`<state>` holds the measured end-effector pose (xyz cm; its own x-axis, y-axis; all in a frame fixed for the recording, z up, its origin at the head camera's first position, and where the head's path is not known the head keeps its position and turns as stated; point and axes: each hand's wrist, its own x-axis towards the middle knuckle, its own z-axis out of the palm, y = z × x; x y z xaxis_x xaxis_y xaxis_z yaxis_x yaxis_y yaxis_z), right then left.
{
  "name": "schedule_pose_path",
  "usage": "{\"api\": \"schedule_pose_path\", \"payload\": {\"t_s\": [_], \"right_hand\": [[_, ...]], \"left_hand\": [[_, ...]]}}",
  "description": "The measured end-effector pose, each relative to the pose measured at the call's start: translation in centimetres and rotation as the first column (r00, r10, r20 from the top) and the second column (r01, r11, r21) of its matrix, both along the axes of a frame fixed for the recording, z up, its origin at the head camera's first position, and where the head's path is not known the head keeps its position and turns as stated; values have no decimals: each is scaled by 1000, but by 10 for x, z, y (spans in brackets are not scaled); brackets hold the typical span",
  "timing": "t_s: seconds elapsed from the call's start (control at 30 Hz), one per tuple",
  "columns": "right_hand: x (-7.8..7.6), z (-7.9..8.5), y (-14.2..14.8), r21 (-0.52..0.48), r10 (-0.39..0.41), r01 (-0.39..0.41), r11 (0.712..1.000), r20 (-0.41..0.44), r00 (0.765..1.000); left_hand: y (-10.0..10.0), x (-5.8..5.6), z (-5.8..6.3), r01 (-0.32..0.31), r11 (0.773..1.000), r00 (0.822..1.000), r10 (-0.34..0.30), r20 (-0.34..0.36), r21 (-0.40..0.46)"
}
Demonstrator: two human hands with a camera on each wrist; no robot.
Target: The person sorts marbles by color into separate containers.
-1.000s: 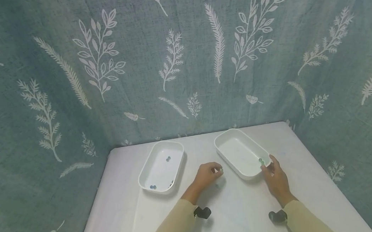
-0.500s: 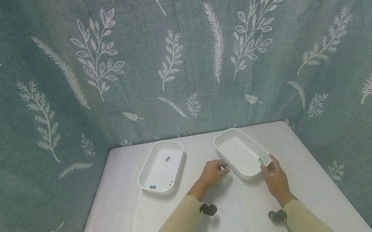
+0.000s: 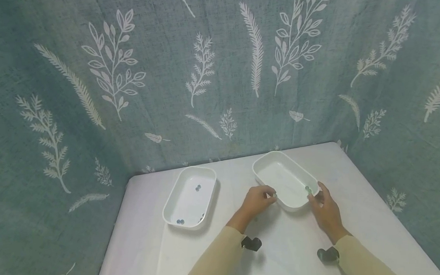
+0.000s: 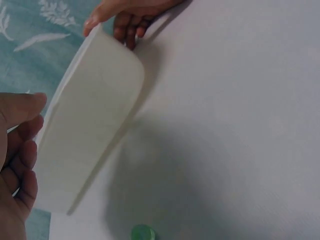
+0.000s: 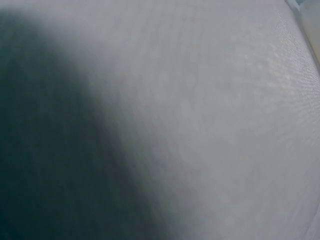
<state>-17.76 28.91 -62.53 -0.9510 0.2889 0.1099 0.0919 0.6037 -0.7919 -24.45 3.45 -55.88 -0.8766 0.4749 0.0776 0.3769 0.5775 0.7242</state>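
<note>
My left hand (image 3: 259,200) is at the near left rim of the right white tray (image 3: 284,202). Its thumb and forefinger pinch a small greenish marble-like piece (image 3: 275,195), mostly hidden by the fingertips. In the left wrist view, the left hand (image 4: 20,150) overlaps the tray's outer wall (image 4: 100,95). My right hand (image 3: 327,215) grips the same tray's near right corner, thumb at the rim and fingers outside. Small round green pieces (image 3: 308,189) lie inside by that thumb. The right wrist view does not show the right hand.
A second white tray (image 3: 189,226) stands to the left with several small bluish round pieces (image 3: 180,221) in it. A round green thing (image 4: 142,232) shows at the left wrist view's bottom edge. A leaf-patterned curtain (image 3: 216,70) encloses the white table (image 3: 287,242).
My left hand has moved right and slightly away from me, from the table between the trays to the right tray's rim, still pinching. The right hand has kept its grip.
</note>
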Motion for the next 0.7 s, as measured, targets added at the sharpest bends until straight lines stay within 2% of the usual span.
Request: {"api": "schedule_pose_path", "payload": {"t_s": [0.23, 0.7], "right_hand": [[-1, 1, 0, 5, -4, 4, 1000, -3, 1000], [-1, 2, 0, 0, -2, 2, 1000, 8, 1000]], "left_hand": [[10, -2, 2, 13, 1000, 1000, -13, 22, -2], [24, 1, 4, 43, 999, 999, -43, -9, -21]]}}
